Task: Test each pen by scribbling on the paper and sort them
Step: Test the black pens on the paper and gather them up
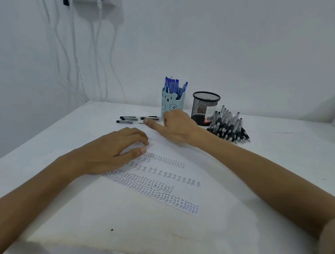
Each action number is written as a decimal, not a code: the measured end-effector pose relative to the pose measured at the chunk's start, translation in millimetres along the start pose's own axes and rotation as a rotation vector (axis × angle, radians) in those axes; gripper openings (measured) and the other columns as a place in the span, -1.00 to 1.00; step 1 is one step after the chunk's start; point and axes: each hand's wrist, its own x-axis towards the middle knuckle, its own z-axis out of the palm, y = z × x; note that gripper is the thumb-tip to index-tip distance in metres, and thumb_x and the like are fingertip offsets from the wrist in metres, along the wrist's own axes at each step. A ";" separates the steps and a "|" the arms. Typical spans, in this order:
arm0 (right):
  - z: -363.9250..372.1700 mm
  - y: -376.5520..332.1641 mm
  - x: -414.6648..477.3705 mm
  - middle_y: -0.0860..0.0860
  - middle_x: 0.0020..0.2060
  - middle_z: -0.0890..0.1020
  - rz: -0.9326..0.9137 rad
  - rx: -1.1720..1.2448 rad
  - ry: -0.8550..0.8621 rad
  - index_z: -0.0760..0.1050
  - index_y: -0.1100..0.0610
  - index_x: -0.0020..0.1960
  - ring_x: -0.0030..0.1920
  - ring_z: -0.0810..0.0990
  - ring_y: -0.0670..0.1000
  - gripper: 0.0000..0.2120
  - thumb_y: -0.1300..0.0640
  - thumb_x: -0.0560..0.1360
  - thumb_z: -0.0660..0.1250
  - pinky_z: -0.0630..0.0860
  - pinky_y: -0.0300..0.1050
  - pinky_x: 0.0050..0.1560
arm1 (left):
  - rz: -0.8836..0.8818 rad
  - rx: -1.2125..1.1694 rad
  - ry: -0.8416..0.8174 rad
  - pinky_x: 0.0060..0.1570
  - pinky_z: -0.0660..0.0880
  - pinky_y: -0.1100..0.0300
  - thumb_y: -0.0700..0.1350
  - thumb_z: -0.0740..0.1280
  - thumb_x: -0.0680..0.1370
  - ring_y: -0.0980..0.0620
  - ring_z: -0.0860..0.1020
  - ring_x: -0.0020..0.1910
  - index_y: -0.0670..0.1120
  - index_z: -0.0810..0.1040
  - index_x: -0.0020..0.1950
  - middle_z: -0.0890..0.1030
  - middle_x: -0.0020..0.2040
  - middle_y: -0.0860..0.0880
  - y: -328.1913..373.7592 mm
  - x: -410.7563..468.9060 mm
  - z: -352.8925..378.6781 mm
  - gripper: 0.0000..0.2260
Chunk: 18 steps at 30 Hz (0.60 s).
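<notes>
Up the left wall white cables (pixel 73 45) hang from chargers cut off by the top edge; below, on the white bench (pixel 291 144), the left hand (pixel 116 152) rests on the paper (pixel 158 178), fingers loosely curled and holding nothing, hiding the start of the upper written rows; beyond it a few loose pens (pixel 130 120) lie flat; the right hand (pixel 175 126) reaches over their right ends and covers them, so whether it pinches one cannot be told; behind it stands a bear cup (pixel 172 105) of blue pens (pixel 173 85), then a black mesh cup (pixel 205 107), partly masked by a heap of black-grip pens (pixel 228 127).
</notes>
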 end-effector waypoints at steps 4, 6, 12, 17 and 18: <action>-10.1 -5.4 -5.9 0.08 -0.43 0.42 0.083 0.058 -0.060 0.23 0.12 -0.36 -0.40 0.39 0.05 -0.27 -0.56 0.46 0.05 0.33 -0.06 -0.35 | 0.025 -0.015 -0.018 0.37 0.31 0.34 0.22 0.11 0.68 0.30 0.38 0.41 0.16 0.48 0.38 0.44 0.36 0.33 1.6 -0.4 0.5 -0.66; -13.3 -2.8 -7.7 0.09 -0.41 0.40 0.081 0.144 -0.035 0.23 0.14 -0.33 -0.39 0.37 0.06 -0.32 -0.48 0.54 0.06 0.32 -0.04 -0.31 | 0.039 -0.016 -0.025 0.38 0.29 0.36 0.21 0.13 0.69 0.30 0.36 0.42 0.16 0.48 0.39 0.43 0.37 0.33 3.3 -0.7 0.9 -0.66; -22.0 2.0 -25.2 0.08 -0.33 0.47 0.106 0.192 -0.106 0.35 0.14 -0.23 -0.30 0.46 0.06 -0.20 -0.63 0.41 -0.04 0.48 0.00 -0.20 | 0.086 0.040 -0.060 0.42 0.21 0.35 0.29 0.12 0.67 0.32 0.24 0.50 0.19 0.41 0.47 0.29 0.49 0.38 10.5 -0.5 5.4 -0.59; -34.3 4.3 -42.5 -0.01 -0.46 0.34 0.089 0.376 -0.052 0.20 0.12 -0.34 -0.41 0.33 -0.02 -0.34 -0.47 0.55 0.02 0.32 -0.16 -0.29 | 0.095 0.065 -0.126 0.49 0.07 0.42 0.37 0.17 0.62 0.37 0.09 0.55 0.19 0.28 0.57 0.18 0.57 0.35 19.2 1.2 13.9 -0.44; -37.2 4.4 -45.7 -0.01 -0.46 0.34 0.081 0.425 -0.050 0.20 0.12 -0.33 -0.42 0.33 -0.03 -0.35 -0.47 0.53 0.03 0.32 -0.17 -0.28 | 0.091 0.070 -0.116 0.50 0.08 0.40 0.39 0.18 0.60 0.37 0.09 0.55 0.18 0.28 0.57 0.20 0.56 0.33 19.4 1.1 14.2 -0.42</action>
